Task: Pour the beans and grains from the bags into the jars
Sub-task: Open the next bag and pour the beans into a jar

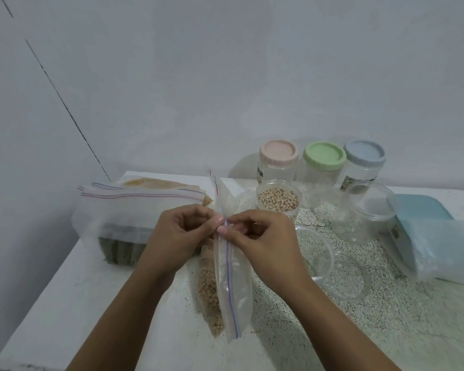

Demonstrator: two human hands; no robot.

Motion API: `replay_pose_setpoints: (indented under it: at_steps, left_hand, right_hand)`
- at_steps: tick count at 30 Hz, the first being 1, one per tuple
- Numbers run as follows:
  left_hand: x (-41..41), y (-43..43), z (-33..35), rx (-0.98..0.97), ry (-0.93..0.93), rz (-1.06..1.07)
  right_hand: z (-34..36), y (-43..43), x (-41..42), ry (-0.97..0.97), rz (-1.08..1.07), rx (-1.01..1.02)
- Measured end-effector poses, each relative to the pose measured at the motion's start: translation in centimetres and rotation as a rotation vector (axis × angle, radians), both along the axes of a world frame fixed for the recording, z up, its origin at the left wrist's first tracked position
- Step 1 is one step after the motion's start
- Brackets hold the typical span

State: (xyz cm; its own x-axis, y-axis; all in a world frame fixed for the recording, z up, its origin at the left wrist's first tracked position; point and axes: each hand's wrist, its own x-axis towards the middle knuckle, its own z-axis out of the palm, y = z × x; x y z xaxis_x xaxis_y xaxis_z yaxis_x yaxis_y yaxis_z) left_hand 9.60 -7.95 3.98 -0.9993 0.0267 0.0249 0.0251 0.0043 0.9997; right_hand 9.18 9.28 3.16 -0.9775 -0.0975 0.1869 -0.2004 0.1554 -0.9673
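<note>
Step in hand, as I read it: opening the seal on the zip bag [235, 285], pouring not yet begun. Both hands meet at the bag's blue zip line, approx halfway along it. L hand [181, 232] has fingers curled, thumb and fingertips pinching the strip from the left; R hand [264, 236] pinches the same strip from the right, knuckles up. Fingertips of the two are nearly touching. Can't tell whether the seal has parted yet at the pinch.

Bag hangs btwn the hands and runs toward the camera, its near end down on the counter [91, 303]. Pale beans [209, 290] show through the film left of the zip, prob inside this same bag, tho the overlap makes it hard to be sure.

Behind the hands stands a filled jar [277, 200], lid off, topped up w/ similar beans. An empty jar [367, 207] stands open to its right, w/ two clear lids [351, 277] lying near it. Three more jars at the back are capped: pink lid [278, 152], green lid [324, 155], blue lid [364, 153]. More bags [134, 199] are stacked at left.

Next move calls for pulling the two lips apart along the zip, then gripping the bag low, lifting it and tipping the mouth over the empty jar's rim. Keep the opening narrow, since loose film could spill beans wide
</note>
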Motion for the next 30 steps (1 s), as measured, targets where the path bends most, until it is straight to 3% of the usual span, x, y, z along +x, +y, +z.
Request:
replay_pose_setpoints:
  at_steps: [7,17,30]
  left_hand:
    - [-0.2,-0.2,0.3,0.163,-0.162,-0.074]
    - [0.6,0.2,0.1,0.286,-0.199,-0.224]
    - [0.2,-5.6,1.4,-0.181,0.081,0.070]
  right_hand:
    - [0.7,0.3,-0.6,-0.110,0.077,-0.081]
    - [0.9,0.7,-0.5,-0.124,0.145,-0.116]
    - [1.7,4.7,-2.1,-0.085,-0.056,0.005]
